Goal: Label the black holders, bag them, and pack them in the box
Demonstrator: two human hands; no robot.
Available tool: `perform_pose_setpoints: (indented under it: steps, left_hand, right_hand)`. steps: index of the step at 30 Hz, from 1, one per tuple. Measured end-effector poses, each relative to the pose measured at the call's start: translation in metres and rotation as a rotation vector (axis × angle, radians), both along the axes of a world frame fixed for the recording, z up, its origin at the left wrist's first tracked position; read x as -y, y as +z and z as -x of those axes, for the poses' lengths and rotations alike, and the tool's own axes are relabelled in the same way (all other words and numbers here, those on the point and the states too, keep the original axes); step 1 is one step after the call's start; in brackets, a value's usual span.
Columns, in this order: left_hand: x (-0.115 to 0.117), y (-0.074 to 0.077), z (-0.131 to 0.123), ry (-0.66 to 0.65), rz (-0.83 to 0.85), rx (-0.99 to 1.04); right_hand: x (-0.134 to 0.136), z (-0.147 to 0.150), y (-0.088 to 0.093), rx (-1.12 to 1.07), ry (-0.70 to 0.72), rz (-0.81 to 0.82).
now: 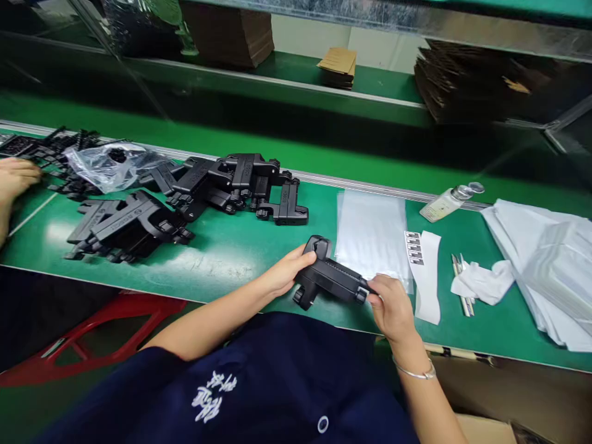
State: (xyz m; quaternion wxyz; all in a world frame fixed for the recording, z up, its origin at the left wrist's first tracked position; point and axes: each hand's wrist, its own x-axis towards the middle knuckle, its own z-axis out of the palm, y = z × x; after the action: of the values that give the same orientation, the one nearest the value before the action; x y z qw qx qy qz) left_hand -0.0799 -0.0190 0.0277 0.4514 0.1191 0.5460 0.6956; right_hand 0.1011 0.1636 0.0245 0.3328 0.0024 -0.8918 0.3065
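Above the front edge of the bench I hold a black plastic bracket-like holder (pixel 340 279), tilted down toward the right. My left hand (pixel 287 271) is closed around its upper left end, the thumb resting on top. At the opposite end, my right hand (pixel 392 303) pinches a narrow black part that sticks out; the fingertips partly cover it. Behind and to the left, several similar black holders (pixel 291 200) lie in a row. Another group of black holders (pixel 124 222) is heaped nearer the front edge. Clear plastic bags (pixel 370 225) lie flat just behind my right hand.
A label strip (pixel 428 277), pens (pixel 464 290), a white cloth (pixel 483 280), a small bottle (pixel 446 203) and white packing sheets (pixel 555 265) are on the right. A co-worker's hand (pixel 18 179) is at far left, near small black parts and a plastic bag (pixel 106 169).
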Motion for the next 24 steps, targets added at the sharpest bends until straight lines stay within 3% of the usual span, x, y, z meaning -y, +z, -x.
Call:
perform_pose_setpoints:
  steps: [3,5,7,10,13,16,19,21,24]
  left_hand:
    - [0.008,0.002,0.000,-0.031,-0.120,-0.288]
    - [0.014,0.005,0.002,-0.130,-0.183,-0.560]
    - [0.019,0.009,0.005,-0.241,-0.273,-0.844]
    - [0.024,0.012,0.011,-0.334,-0.374,-1.159]
    - [0.029,0.012,0.013,-0.365,-0.357,-1.283]
    - [0.033,0.012,0.013,-0.361,-0.301,-1.253]
    - [0.035,0.012,0.011,-0.303,-0.183,-1.039]
    - [0.035,0.011,0.009,-0.184,-0.130,-0.762]
    - [0.034,0.008,0.007,0.015,-0.146,-0.290]
  right_hand:
    - [0.004,0.000,-0.009,0.144,-0.054,0.365]
    - [0.010,0.000,-0.015,0.211,-0.008,0.635]
    - [0.014,-0.001,-0.019,0.194,0.038,0.797]
    - [0.016,-0.004,-0.021,0.151,0.031,0.858]
    - [0.014,-0.005,-0.021,0.159,0.009,0.831]
    - [0.013,-0.004,-0.019,0.182,0.013,0.789]
    - [0.014,-0.002,-0.009,0.222,0.046,0.677]
    - [0.014,-0.001,0.001,0.242,0.030,0.498]
    - [0.013,0.001,0.018,0.163,-0.014,0.057]
